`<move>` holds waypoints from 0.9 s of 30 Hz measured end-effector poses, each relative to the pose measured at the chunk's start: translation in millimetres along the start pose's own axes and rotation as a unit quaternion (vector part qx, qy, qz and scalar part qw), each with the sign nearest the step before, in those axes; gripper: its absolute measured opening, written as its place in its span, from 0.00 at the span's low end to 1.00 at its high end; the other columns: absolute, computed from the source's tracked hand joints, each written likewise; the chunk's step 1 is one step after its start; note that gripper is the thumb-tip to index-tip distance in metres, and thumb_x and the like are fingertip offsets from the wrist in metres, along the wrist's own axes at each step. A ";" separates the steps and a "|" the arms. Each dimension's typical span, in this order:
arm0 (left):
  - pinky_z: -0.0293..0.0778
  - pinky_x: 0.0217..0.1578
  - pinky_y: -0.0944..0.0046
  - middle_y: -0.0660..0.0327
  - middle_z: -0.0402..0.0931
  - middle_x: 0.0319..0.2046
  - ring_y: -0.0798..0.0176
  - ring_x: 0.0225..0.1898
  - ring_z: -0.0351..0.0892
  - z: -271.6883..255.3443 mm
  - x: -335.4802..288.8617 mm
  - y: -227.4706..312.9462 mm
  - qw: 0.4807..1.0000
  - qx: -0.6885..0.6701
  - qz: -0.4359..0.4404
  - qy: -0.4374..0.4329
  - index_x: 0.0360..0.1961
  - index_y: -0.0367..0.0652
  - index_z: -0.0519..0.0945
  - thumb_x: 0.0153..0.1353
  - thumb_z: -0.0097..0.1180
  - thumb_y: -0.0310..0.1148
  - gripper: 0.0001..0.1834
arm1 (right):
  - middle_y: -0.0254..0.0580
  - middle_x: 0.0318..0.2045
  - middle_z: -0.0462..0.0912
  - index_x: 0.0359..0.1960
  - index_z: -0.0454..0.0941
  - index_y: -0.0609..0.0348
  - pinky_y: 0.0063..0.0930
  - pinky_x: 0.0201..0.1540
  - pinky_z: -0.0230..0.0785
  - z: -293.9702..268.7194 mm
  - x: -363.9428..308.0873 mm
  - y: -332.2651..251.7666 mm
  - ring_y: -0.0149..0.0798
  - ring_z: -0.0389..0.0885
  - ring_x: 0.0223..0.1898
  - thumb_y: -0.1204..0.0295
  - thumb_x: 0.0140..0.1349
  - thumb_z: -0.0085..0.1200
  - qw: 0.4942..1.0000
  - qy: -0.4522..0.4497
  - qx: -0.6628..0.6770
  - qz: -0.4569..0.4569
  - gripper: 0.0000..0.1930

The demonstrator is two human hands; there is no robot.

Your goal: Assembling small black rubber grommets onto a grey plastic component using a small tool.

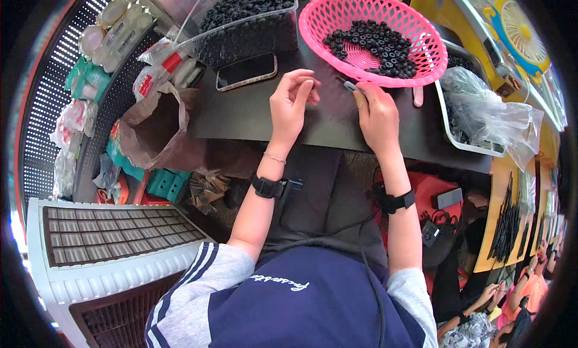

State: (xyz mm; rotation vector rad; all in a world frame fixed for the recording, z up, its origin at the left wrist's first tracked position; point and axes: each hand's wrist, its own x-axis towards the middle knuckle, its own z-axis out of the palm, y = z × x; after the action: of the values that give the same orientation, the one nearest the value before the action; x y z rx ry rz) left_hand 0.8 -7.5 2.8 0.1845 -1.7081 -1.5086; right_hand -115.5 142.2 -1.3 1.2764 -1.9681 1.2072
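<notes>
My left hand [291, 102] is over the black table, its fingers curled in toward the thumb. Whatever may be between those fingertips is hidden. Close by on the right, my right hand [378, 112] pinches a small slim grey tool [350, 85] that points toward the left hand; its exact kind is too small to tell. Just beyond the right hand stands a pink plastic basket [313, 31] with a pile of small black ring-shaped parts [385, 47]. A phone [247, 72] with a dark screen lies beyond the left hand.
A clear box [241, 40] of black parts stands at the back left. On the right, a white tray [450, 122] holds more under a plastic bag [484, 107]. A brown bag [153, 128] hangs open left of the table [241, 119]. Other people sit at lower right.
</notes>
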 end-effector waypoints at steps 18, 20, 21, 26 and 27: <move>0.80 0.39 0.70 0.58 0.80 0.42 0.67 0.37 0.83 -3.7 -2.5 -2.1 0.995 -0.057 -0.021 -0.076 0.46 0.32 0.79 0.58 0.62 0.19 0.13 | 0.45 0.33 0.82 0.43 0.79 0.59 0.39 0.43 0.70 -8.1 1.6 -8.4 0.49 0.79 0.36 0.77 0.59 0.57 0.995 -0.043 0.092 -0.021 0.10; 0.81 0.40 0.71 0.59 0.79 0.43 0.68 0.37 0.84 -3.7 -2.6 0.2 0.997 -0.033 -0.005 -0.071 0.45 0.33 0.79 0.57 0.63 0.20 0.14 | 0.45 0.33 0.81 0.43 0.79 0.59 0.39 0.43 0.70 -6.5 2.4 -8.5 0.49 0.79 0.36 0.77 0.59 0.56 0.995 -0.042 0.087 -0.015 0.09; 0.80 0.39 0.70 0.59 0.80 0.42 0.67 0.37 0.84 -1.8 -2.3 2.1 0.997 -0.038 -0.007 -0.066 0.45 0.32 0.79 0.57 0.63 0.19 0.14 | 0.45 0.33 0.81 0.42 0.79 0.59 0.39 0.43 0.70 -6.6 2.2 -8.3 0.50 0.79 0.36 0.77 0.59 0.56 0.995 -0.043 0.088 -0.018 0.09; 0.81 0.37 0.70 0.58 0.82 0.37 0.65 0.38 0.84 -3.8 -3.7 2.2 0.995 -0.059 -0.057 -0.065 0.45 0.31 0.79 0.57 0.62 0.18 0.14 | 0.46 0.33 0.81 0.42 0.78 0.60 0.39 0.43 0.70 -9.5 1.9 -10.5 0.50 0.78 0.36 0.77 0.60 0.56 0.992 -0.058 0.109 -0.020 0.09; 0.81 0.37 0.70 0.57 0.82 0.37 0.65 0.37 0.84 -4.5 -4.0 2.1 0.994 -0.060 -0.061 -0.065 0.45 0.31 0.79 0.57 0.62 0.18 0.14 | 0.46 0.33 0.81 0.42 0.78 0.60 0.39 0.43 0.70 -9.7 2.2 -10.5 0.50 0.78 0.36 0.77 0.59 0.56 0.992 -0.058 0.107 -0.021 0.09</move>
State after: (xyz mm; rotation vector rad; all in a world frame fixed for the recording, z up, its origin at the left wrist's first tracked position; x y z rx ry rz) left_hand 7.2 -8.0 2.4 0.1316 -1.7265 -1.7409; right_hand -107.6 147.9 9.3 1.5178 -1.9223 1.3821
